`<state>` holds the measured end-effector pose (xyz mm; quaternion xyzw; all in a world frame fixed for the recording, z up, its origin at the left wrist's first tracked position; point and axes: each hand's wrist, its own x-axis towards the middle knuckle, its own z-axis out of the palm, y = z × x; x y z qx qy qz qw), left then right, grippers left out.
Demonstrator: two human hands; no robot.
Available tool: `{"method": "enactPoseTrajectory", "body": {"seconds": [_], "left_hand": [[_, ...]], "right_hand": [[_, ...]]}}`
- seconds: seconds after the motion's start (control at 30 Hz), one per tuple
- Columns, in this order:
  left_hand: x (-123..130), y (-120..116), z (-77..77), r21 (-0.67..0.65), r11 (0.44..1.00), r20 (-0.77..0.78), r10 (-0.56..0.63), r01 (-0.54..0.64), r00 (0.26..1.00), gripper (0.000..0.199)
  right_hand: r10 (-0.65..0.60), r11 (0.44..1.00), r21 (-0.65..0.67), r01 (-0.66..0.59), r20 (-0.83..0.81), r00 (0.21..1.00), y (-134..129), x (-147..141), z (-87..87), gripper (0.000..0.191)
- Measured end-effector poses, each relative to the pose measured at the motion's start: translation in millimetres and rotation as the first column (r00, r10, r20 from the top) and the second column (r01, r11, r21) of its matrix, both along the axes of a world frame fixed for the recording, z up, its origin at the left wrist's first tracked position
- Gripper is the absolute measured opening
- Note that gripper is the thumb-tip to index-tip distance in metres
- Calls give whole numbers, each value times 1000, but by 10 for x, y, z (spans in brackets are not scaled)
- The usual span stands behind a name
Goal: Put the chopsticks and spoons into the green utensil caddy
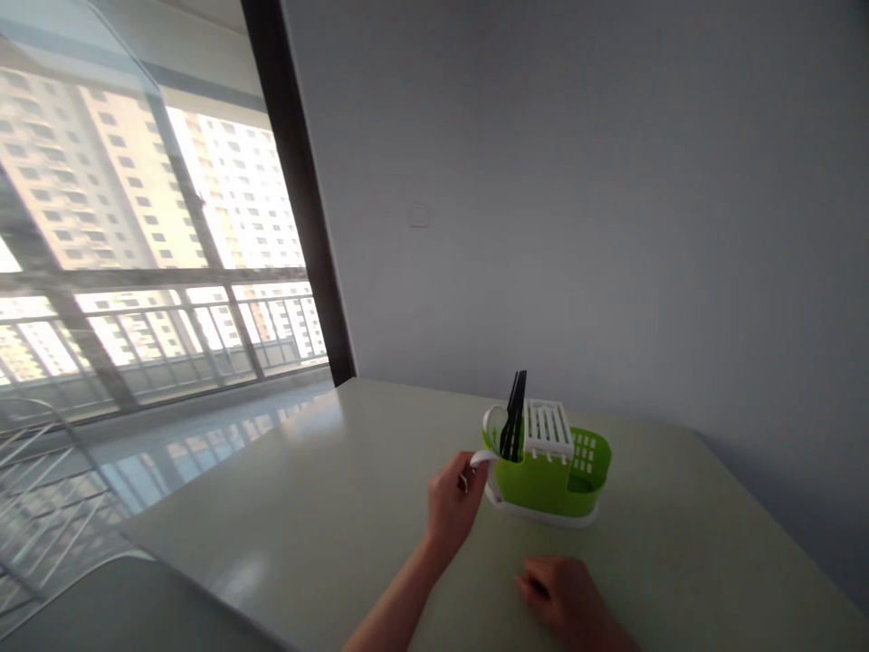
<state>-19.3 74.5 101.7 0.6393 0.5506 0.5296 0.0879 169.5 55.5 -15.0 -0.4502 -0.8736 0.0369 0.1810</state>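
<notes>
My left hand [456, 493] is closed, thumb and fingers pinching a white curved piece [484, 458] at the left end of a green plastic utensil holder [536, 486]. Whether that piece is loose or part of the holder, I cannot tell. Several black chopsticks [515, 417] stand tilted in the holder's left part. Beside them shows a rounded white rim [493, 418]. A white slatted rack with small hooks [549, 426] sits over the middle, and an open perforated basket [593, 453] forms the right end. Nearer to me, my right hand [560, 593] rests loosely curled at the table, holding nothing visible.
The holder stands on a white base tray [549, 518] on a pale, glossy table [326, 507]. A grey wall [577, 226] rises behind. To the left are a dark-framed glass door, a white metal rack [58, 507] and a chair back [128, 598].
</notes>
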Motion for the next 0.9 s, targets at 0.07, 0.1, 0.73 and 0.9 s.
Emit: {"method": "enactPoseTrajectory", "body": {"seconds": [0.07,0.1,0.73,0.9], "left_hand": [[-25,110,183,65,995,32,69,-70,997,25],[-32,175,272,93,990,48,99,-103,994,25],[88,826,118,-142,955,-510,155,-260,846,32],[58,821,122,-142,954,-550,146,-265,822,28]], "right_hand": [[-11,1000,-13,11,2,1000,10,5,-7,25],[-17,1000,-20,17,2,1000,16,6,-11,25],[-39,999,-24,39,-3,999,23,-64,-79,24],[-34,999,-40,33,-12,999,2,-61,-55,24]]}}
